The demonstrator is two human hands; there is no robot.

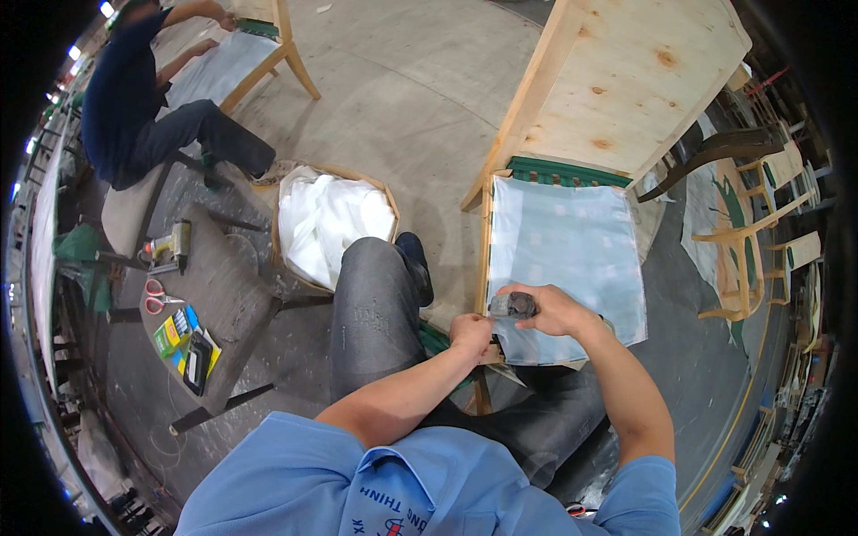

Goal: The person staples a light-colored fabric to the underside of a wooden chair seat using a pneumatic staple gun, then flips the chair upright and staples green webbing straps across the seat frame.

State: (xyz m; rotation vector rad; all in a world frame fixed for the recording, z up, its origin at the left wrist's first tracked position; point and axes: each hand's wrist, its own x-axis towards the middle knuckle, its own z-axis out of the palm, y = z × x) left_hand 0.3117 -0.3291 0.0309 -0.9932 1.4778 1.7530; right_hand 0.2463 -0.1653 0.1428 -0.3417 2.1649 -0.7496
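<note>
A wooden chair frame stands before me, with a tall plywood back (617,85) and white fabric (572,237) over its seat. Green webbing (572,172) shows along the seat's back edge. My right hand (559,308) is wrapped round a grey and dark staple gun (512,307), seen from above, at the seat's near left corner. Just left of it, my left hand (471,336) is closed, fingers pinched at the fabric's edge by the wooden rail. The fingertips and the gun's lower part are mostly hidden.
At left, a grey cushioned seat (223,277) carries another staple gun (170,247), red-handled scissors (157,297) and small packets (174,332). A box of white material (334,214) stands near my knee. A co-worker (134,98) handles another chair (259,76). More wooden frames (746,241) stand at right.
</note>
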